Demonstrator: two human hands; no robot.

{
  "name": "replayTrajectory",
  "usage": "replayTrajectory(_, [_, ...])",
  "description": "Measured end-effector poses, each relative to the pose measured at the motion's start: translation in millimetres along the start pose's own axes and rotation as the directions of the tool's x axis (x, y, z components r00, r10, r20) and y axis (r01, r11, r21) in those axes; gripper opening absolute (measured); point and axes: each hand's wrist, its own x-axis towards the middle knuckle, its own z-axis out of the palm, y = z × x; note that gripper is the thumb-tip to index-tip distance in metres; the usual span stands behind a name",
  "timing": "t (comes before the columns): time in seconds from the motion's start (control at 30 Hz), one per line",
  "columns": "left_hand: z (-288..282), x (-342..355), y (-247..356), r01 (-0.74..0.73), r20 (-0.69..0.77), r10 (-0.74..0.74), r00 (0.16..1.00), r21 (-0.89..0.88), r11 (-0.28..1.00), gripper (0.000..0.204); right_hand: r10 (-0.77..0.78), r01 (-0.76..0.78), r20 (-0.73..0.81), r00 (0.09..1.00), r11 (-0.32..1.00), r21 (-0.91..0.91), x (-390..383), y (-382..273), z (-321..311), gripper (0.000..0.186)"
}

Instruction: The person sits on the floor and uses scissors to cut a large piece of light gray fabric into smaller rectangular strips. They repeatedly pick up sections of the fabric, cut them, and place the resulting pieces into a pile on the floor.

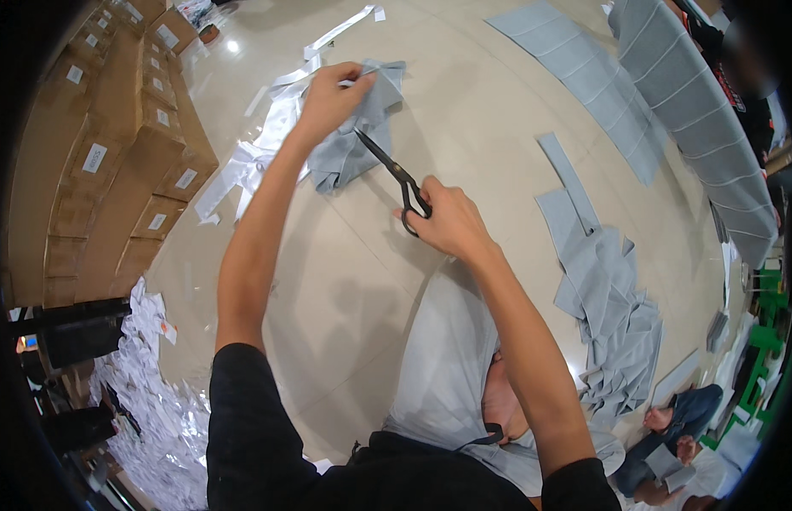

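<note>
My left hand [332, 100] pinches the upper edge of a grey fabric piece [349, 157], which hangs creased below the fingers. In my right hand [451, 223] is a pair of black scissors [399, 173], with fingers through the handle loops. Their blades look closed, and the tip points up and left at the grey fabric's right side. White shiny fabric strips [281, 123] lie on the floor beside and beneath my left forearm.
Brown cartons [115, 162] are stacked at the left. White scraps [157, 409] pile up at lower left. Crumpled grey fabric pieces [613, 298] lie to the right, pleated grey panels [583, 81] at upper right. Another person [668, 451] sits at lower right, holding a grey piece.
</note>
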Motion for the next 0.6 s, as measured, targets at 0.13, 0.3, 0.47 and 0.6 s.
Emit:
replayTrajectory(0.13, [99,1,56,-0.001,0.041,0.005,0.999,-0.077,0.997,0.029,0.054,-0.054,0.058,0.997,0.999,-0.001,-25,14,15,0.050])
replayTrajectory(0.3, [186,-75,142,-0.299,0.338,0.618,0.710,-0.649,0.699,0.024,-0.325,0.329,-0.231,0.917,0.944,-0.022,-25,51,64,0.052])
replayTrajectory(0.47, [133,-99,97,-0.038,0.201,0.166,0.965,-0.524,0.851,0.021,0.050,-0.030,-0.140,0.989,0.990,0.141,-32,43,40,0.051])
replayTrajectory(0.6, [89,-96,-56,0.016,-0.205,-0.009,0.979,0.033,0.999,0.016,0.298,-0.232,-0.171,0.939,0.917,0.324,-24,24,29,0.052])
